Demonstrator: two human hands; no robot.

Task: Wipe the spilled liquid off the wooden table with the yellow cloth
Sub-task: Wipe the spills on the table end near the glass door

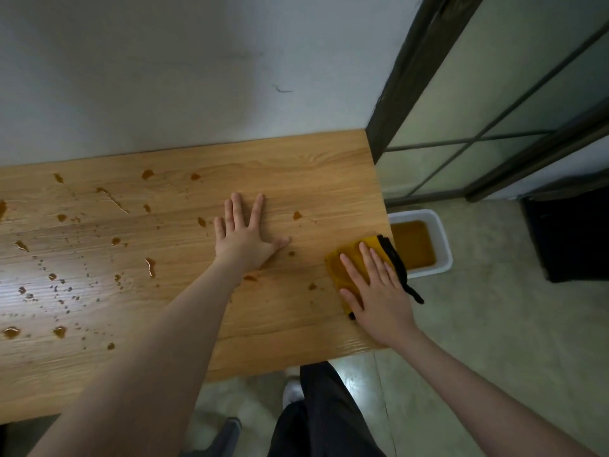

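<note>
yellow cloth [354, 258] under flat right hand [379, 301]; left hand [244, 237] splayed on table [313, 179]

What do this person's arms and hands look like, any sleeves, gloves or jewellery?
Both forearms are bare, with no sleeves in view. The left hand and right hand wear no gloves, and I see no rings, watch or bracelet. Fingers are uncovered, nails short and plain.

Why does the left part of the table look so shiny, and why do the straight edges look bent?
In the head view, an overhead light glares off the wet wooden table, washing out the grain around the spilled liquid. The wide-angle lens bows the table's edges and the door frame. The left hand and the right hand on the yellow cloth look reasonably sharp.
</note>
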